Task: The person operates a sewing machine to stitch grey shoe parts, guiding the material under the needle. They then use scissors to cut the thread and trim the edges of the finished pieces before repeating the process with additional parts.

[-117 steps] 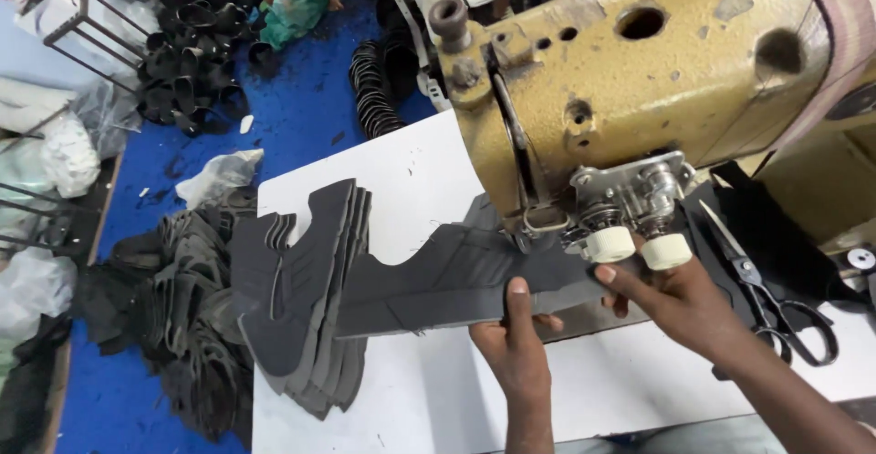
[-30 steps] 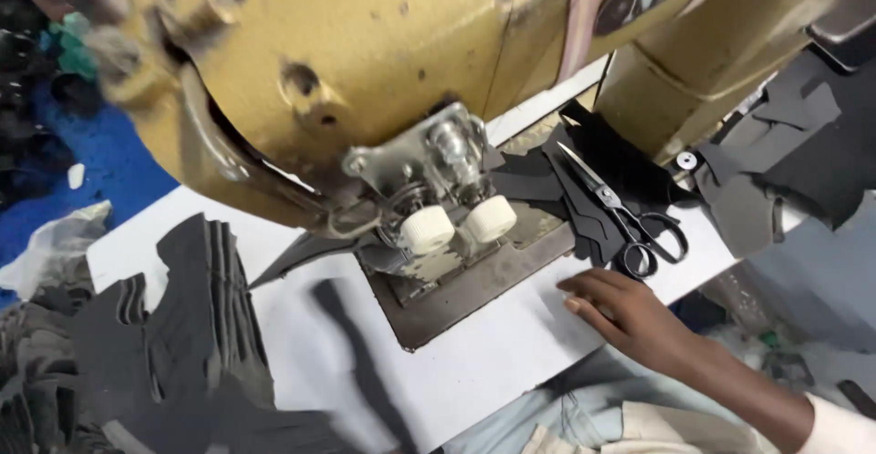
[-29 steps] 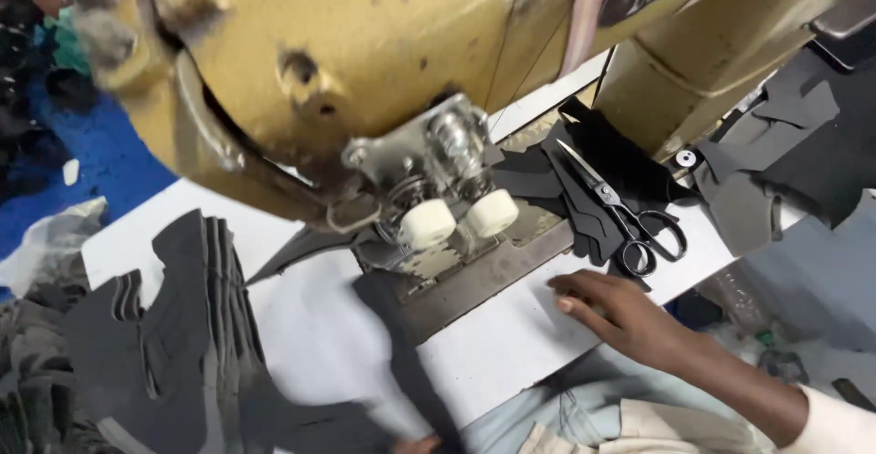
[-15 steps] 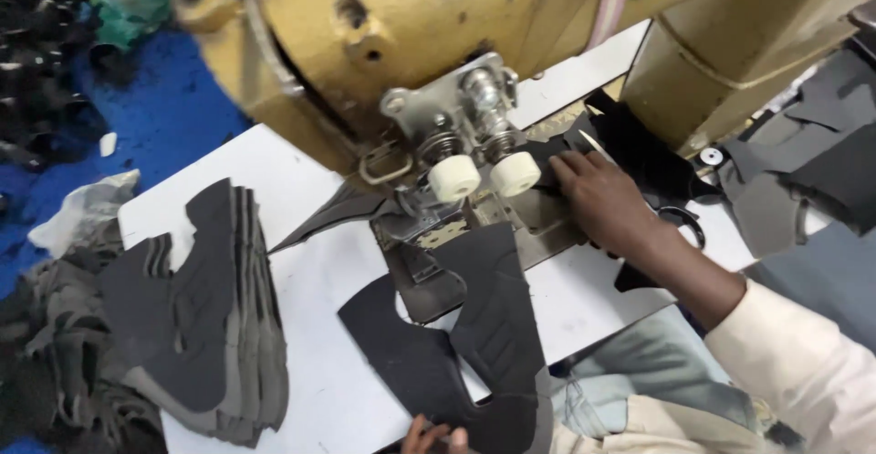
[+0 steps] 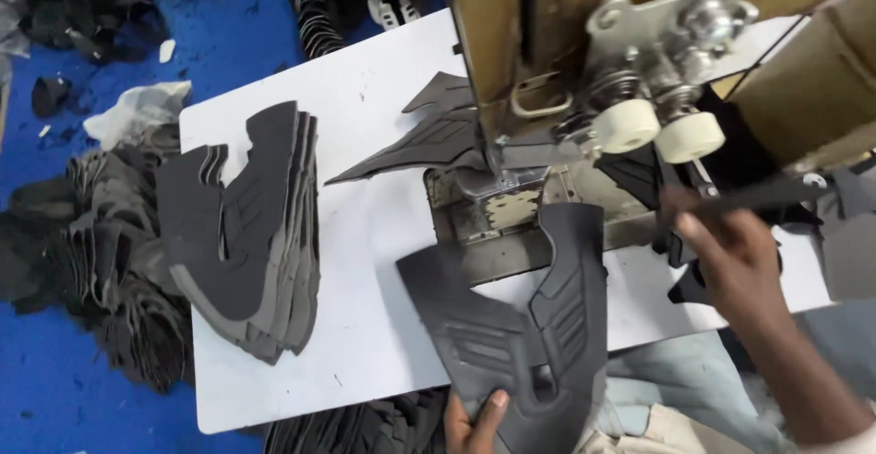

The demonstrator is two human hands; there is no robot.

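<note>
My left hand [image 5: 473,416] grips the near edge of a dark grey cut shoe-upper piece [image 5: 525,326] at the table's front edge, thumb on top. The piece lies flat just in front of the metal needle plate [image 5: 493,209] of a tan sewing machine [image 5: 493,43]. My right hand [image 5: 735,258] is to the right of the machine's two white rollers [image 5: 657,130], its fingers curled on a pair of black scissors [image 5: 730,194], which are blurred. Another dark piece [image 5: 429,139] lies behind the needle.
A stack of several dark cut pieces [image 5: 251,226] lies on the left of the white table [image 5: 365,235]. More dark pieces [image 5: 91,244] and a crumpled plastic bag [image 5: 137,107] lie on the blue floor [image 5: 55,399] to the left.
My left hand brought a dark upper piece onto the table in front of the needle plate. My right hand moved from the table edge up to the scissors beside the rollers.
</note>
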